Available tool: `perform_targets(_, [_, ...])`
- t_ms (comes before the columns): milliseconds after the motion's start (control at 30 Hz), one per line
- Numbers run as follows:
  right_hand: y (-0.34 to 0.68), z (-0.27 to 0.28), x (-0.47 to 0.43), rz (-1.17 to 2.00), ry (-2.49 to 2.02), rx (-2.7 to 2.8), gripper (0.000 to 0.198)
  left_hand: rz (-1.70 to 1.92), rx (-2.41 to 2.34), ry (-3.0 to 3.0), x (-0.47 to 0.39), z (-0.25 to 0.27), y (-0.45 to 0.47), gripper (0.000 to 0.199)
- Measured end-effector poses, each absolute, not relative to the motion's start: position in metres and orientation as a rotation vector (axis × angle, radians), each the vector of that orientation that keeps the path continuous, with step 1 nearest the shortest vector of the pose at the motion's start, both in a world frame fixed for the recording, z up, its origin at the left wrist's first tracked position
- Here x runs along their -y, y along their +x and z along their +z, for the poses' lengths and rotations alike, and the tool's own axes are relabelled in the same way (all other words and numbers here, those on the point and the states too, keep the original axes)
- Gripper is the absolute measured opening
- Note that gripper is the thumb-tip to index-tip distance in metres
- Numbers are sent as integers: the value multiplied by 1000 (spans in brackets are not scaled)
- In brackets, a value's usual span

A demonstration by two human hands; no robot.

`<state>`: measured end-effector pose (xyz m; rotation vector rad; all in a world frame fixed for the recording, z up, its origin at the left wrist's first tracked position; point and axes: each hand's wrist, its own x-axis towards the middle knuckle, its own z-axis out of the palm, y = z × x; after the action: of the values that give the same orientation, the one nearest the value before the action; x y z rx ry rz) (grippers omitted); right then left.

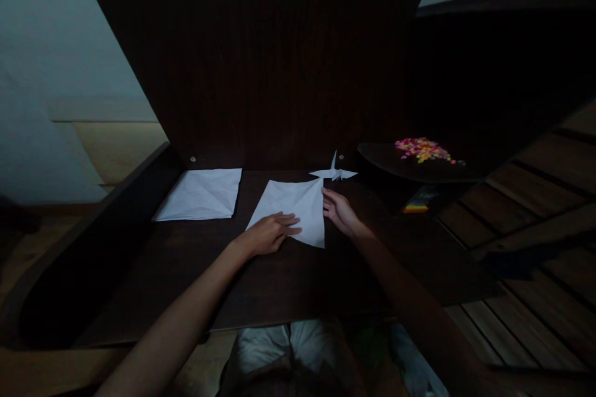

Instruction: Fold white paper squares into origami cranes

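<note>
A white sheet of paper (294, 197) lies on the dark desk in front of me, its right edge slightly lifted. My left hand (272, 232) rests on its lower left part with the fingers stretched out. At the sheet's right edge is my right hand (341, 211), its fingertips touching the paper; part of the fingers is hidden, so whether they pinch the edge is unclear. Just behind the sheet stands a folded white paper crane (334, 173). To the left, a stack of creased white paper sheets (202, 194) lies flat.
Small pink and yellow pieces (423, 149) are heaped on a rounded shelf (395, 164) at the right. Below it sits a small item with a yellow-orange edge (416, 208). A dark side board (93, 236) borders the desk (186, 273) on the left; a tall panel rises behind.
</note>
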<state>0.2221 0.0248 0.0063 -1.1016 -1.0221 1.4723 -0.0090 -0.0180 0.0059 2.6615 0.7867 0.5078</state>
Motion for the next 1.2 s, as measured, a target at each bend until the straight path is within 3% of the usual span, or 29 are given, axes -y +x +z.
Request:
perform_targets(133, [221, -1, -24, 1410, -1149, 1104, 28, 448, -841, 2557, 17, 13, -16, 55])
perform_targets(300, [218, -6, -26, 1272, -1167, 1185, 30, 602, -1056, 2418, 8, 17, -26, 43])
perform_targets(467, [220, -9, -30, 1188, -1121, 1126, 36, 961, -1642, 2212, -7, 9, -41, 85])
perform_targets(633, [221, -11, -31, 1127, -1122, 1079, 40, 1032, -1670, 1815, -18, 4, -58, 108])
perform_targets(800, [220, -13, -31, 1125, -1106, 1164, 42, 1296, -1520, 1376, -26, 3, -61, 95])
perform_targets(933, [218, -17, -31, 1166, -1089, 1322, 44, 1444, -1427, 1198, -24, 7, -53, 65])
perform_targets(1067, [218, -22, -30, 1066, -1178, 1520, 37, 1220, -1388, 1245, -14, 11, -42, 44])
perform_targets(1200, [220, -25, -29, 939, -1250, 1661, 31, 986, -1319, 1389, -7, 11, -38, 43])
